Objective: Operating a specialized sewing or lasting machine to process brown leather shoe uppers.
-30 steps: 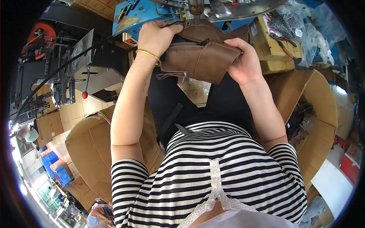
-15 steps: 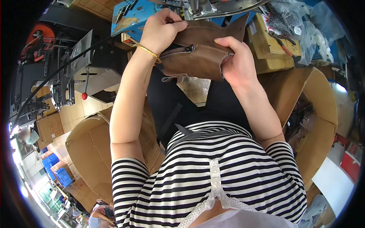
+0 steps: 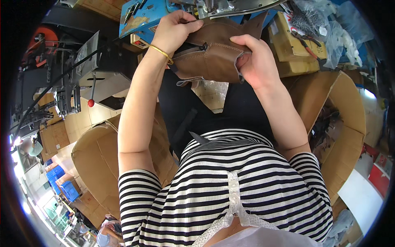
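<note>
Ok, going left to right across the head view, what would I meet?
Blue crates → red knob → gold bracelet → brown leather piece → pliers → clear plastic bag.

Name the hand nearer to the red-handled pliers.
Right: the right hand grips the right side of the brown leather piece, left of the pliers; the left hand grips its upper left edge, farther left.
</note>
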Motion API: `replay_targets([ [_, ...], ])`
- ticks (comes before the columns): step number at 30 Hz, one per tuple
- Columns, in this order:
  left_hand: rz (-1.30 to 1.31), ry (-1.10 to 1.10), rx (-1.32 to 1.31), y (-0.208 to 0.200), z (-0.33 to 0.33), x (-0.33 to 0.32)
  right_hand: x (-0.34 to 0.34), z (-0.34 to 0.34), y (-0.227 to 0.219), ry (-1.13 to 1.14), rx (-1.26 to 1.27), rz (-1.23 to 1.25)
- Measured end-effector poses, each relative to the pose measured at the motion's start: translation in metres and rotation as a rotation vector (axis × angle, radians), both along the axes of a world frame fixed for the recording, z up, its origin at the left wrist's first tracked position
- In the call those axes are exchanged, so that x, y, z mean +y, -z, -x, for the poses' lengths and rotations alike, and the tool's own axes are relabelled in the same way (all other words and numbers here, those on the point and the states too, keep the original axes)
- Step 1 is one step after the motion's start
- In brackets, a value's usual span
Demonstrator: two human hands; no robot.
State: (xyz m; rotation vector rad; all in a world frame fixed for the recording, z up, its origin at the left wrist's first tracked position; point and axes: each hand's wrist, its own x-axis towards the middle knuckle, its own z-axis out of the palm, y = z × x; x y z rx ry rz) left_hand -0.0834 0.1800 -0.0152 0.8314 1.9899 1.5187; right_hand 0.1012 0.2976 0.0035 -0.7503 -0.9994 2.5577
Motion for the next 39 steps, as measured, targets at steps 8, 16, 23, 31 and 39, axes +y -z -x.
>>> replay_targets([
  [8, 0.051, -0.072, 0.075, -0.005, -0.007, 0.002, 0.004, 0.0, -0.001, -0.027, 0.013, -0.076],
  [16, -0.047, -0.001, 0.16, -0.005, -0.018, -0.012, -0.014, -0.017, -0.01, 0.003, 0.004, -0.188],
  [23, -0.053, 0.042, 0.259, -0.023, -0.035, -0.019, -0.031, -0.02, -0.01, -0.01, 0.086, -0.075],
  [31, -0.146, 0.024, -0.362, -0.012, -0.008, -0.008, -0.018, 0.009, -0.019, -0.062, 0.05, -0.175],
  [39, -0.028, 0.056, -0.355, -0.014, -0.006, -0.008, -0.015, 0.009, -0.016, -0.066, 0.035, -0.168],
])
